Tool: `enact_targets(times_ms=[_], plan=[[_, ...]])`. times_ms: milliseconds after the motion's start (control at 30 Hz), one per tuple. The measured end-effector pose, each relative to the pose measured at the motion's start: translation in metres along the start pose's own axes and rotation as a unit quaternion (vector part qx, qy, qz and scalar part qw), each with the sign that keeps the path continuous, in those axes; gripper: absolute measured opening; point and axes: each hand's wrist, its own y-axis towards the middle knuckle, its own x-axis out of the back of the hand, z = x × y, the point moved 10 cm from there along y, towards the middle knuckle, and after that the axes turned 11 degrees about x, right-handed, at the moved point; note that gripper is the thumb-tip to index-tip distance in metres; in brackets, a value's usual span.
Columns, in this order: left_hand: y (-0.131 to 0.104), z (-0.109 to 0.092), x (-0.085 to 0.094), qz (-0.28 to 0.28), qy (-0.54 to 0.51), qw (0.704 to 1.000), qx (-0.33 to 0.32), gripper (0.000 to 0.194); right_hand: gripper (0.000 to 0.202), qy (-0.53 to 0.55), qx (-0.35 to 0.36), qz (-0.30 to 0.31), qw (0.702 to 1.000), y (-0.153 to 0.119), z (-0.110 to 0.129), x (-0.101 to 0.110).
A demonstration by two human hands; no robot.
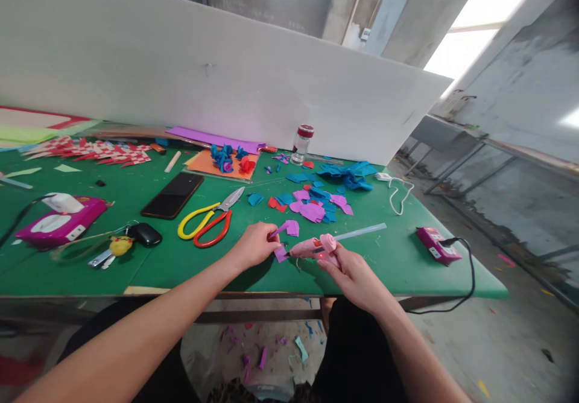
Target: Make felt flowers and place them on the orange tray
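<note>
My left hand pinches a narrow piece of purple paper near the front edge of the table. Just below its fingertips lies a small purple square. My right hand is wrapped round a pink glue gun, whose nozzle points left, at the square. A translucent glue stick sticks out of the gun's back towards the right. Beyond both hands are cut purple pieces, blue pieces and a few red ones.
Scissors, a black phone and keys lie left on the green table. A glass jar stands at the back. Purple power strips sit at both sides; a white board rises behind.
</note>
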Motion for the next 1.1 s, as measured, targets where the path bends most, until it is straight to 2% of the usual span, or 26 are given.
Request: enact_targets(times_ms=[733, 933, 1100], plan=[[0.0, 0.0, 0.0, -0.001, 0.005, 1.0, 0.001, 0.01, 0.024, -0.02, -0.002, 0.003, 1.0, 0.0, -0.005, 0.002], [0.0, 0.0, 0.0, 0.001, 0.002, 1.0, 0.0, 0.01, 0.027, -0.017, -0.003, -0.039, 0.999, -0.002, -0.005, 0.013], [0.0, 0.0, 0.0, 0.0, 0.001, 1.0, -0.002, 0.01, 0.022, 0.001, 0.002, -0.02, 1.0, -0.001, -0.002, 0.004]])
